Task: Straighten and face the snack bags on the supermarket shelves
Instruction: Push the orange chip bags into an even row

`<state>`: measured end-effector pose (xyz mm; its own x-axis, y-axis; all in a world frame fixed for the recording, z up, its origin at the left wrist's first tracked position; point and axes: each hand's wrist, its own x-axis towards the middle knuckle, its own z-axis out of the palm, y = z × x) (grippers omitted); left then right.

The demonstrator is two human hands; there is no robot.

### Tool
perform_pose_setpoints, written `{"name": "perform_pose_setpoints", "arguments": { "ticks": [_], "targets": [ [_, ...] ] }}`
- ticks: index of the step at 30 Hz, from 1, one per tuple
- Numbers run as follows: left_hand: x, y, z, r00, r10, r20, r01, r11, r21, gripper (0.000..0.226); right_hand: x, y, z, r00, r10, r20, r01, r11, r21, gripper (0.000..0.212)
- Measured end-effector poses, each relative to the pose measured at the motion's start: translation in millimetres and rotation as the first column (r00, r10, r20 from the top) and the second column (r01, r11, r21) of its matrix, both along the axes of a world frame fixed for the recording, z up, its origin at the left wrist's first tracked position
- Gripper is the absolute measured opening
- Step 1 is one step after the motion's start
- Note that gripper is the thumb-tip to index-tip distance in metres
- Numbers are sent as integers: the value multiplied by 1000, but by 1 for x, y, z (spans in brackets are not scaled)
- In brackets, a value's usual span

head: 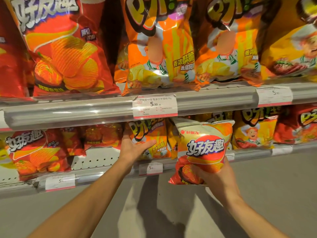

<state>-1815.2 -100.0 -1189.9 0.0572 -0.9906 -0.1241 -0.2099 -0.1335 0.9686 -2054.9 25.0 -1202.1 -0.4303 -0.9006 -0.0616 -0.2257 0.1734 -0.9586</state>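
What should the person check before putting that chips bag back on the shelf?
1. Right hand grips the white-topped bag: ok.
2. Its front faces outward: ok.
3. Bag held upright: not ok, slightly tilted.
4. Left hand steadies the orange bag on the lower shelf: ok.
5. Free slot for the held bag: cannot tell.

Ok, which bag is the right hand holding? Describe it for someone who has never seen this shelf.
Start at the lower shelf rail. In front of it, off the shelf, the right hand grips the cream-topped bag by its lower part. Its pale top and red circle set it apart from the orange and red bags shelved behind.
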Motion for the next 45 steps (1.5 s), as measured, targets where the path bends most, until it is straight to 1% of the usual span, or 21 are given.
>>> {"name": "perform_pose_setpoints", "arguments": {
  "ticks": [3,6,9,11,13,14,15,17,18,19,21,22,24,27,29,32,34,38,40,42,45],
  "targets": [
    [0,-2,-1,999,-25,-23,25,1000,-1,69,6,3,-1,1000,13,13,-13,1000,-10,70],
    [0,0,-1,996,-66,-60,68,997,31,43,14,6,-1,999,37,18,-37,999,-20,65],
    [5,1,2,990,-126,-63,132,986,98,27,29,10,3,997,75,19,-74,995,-59,62],
    [15,2,4,979,-196,-63,202,972,119,34,41,13,9,993,113,27,-110,990,-90,63],
    [30,8,3,979,-199,-31,201,972,121,65,56,15,15,986,159,41,-154,983,-103,62],
    [39,14,1,985,-171,10,169,979,114,75,65,15,17,985,169,44,-164,981,-105,65],
    [49,20,-1,988,-139,62,133,987,93,78,74,16,17,984,172,37,-168,980,-104,68],
    [77,36,-8,979,-70,192,68,998,17,68,96,15,20,985,174,-5,-174,982,-69,76],
    [92,44,-10,956,-33,292,48,998,-43,59,107,14,23,982,188,-27,-189,981,-38,80],
    [110,52,-13,906,4,423,45,994,-105,49,117,12,25,977,212,-25,-212,977,-12,86],
    [144,68,-18,740,75,668,75,978,-193,35,142,6,30,970,244,-15,-244,969,28,95],
    [159,76,-22,653,101,751,92,973,-211,34,156,2,33,968,249,-35,-247,968,55,100],
    [185,90,-29,514,106,851,139,969,-204,38,185,-9,36,963,260,-71,-253,963,91,97],
    [204,105,-39,324,-34,945,221,975,-40,62,228,-33,33,966,247,-81,-244,969,39,79],
    [207,109,-46,252,-101,962,253,967,35,76,253,-54,29,977,185,-105,-186,982,-5,75],
    [202,108,-47,188,-72,980,260,965,21,85,283,-84,19,966,125,-227,-127,992,5,85],
    [201,102,-43,159,-51,986,242,970,11,80,293,-100,9,960,97,-263,-94,995,24,92],
    [203,90,-37,164,-16,986,220,975,-21,64,301,-119,-9,951,46,-306,-35,999,40,102],
    [204,85,-36,203,12,979,201,978,-53,58,305,-121,-15,938,19,-347,-23,1000,-7,103],
    [205,81,-38,229,64,971,183,977,-107,59,309,-120,-20,929,19,-371,-27,1000,-16,104],
    [207,75,-40,217,107,970,181,972,-148,62,310,-120,-24,949,61,-308,-41,997,70,100]
  ]
}}
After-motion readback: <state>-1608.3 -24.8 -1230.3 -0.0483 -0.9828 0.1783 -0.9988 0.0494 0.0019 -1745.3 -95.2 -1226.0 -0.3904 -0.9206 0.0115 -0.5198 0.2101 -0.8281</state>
